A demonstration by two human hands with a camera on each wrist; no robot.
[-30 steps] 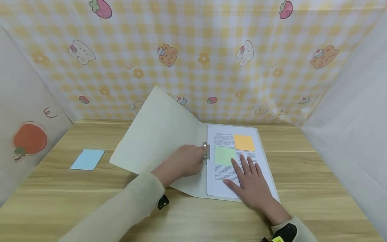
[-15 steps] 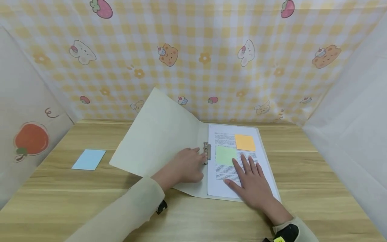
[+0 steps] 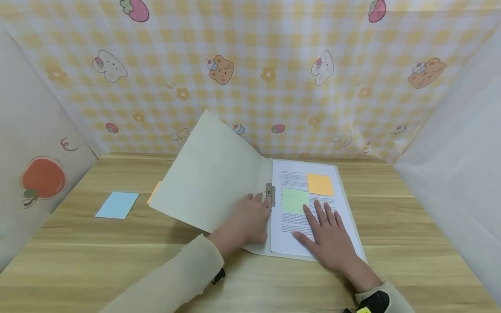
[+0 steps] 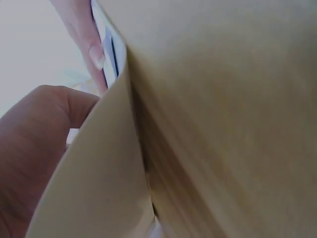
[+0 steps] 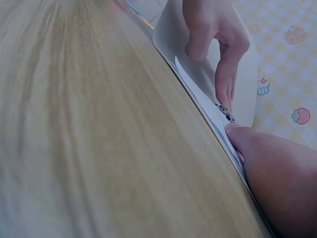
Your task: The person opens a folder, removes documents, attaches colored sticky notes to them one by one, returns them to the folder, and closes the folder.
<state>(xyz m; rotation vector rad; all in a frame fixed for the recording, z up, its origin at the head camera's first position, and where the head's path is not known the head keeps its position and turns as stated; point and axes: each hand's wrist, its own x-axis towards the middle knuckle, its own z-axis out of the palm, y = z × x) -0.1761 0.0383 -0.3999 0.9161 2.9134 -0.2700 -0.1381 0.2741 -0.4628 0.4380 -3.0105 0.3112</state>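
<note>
An open cream file folder (image 3: 207,169) lies on the wooden table, its left cover raised at a slant. Printed sheets (image 3: 282,244) fill its right side, with a green sticky note (image 3: 295,200) and an orange sticky note (image 3: 320,184) on top. My left hand (image 3: 248,219) reaches over the cover, its fingertips at the metal clip (image 3: 268,191) by the spine. In the right wrist view, the left fingers point down onto the clip (image 5: 227,115). My right hand (image 3: 332,245) rests flat on the sheets, fingers spread, below the green note.
A blue sticky note (image 3: 117,205) lies on the table (image 3: 70,261) at the left. Behind the raised cover an orange edge (image 3: 154,192) peeks out. A yellow checked cloth (image 3: 250,100) hangs along the back, with white cloth on both sides.
My left hand has loosened from a curled shape to extended fingers and shifted slightly toward me along the clip. An orange edge has come into sight behind the cover. The right hand stays put.
</note>
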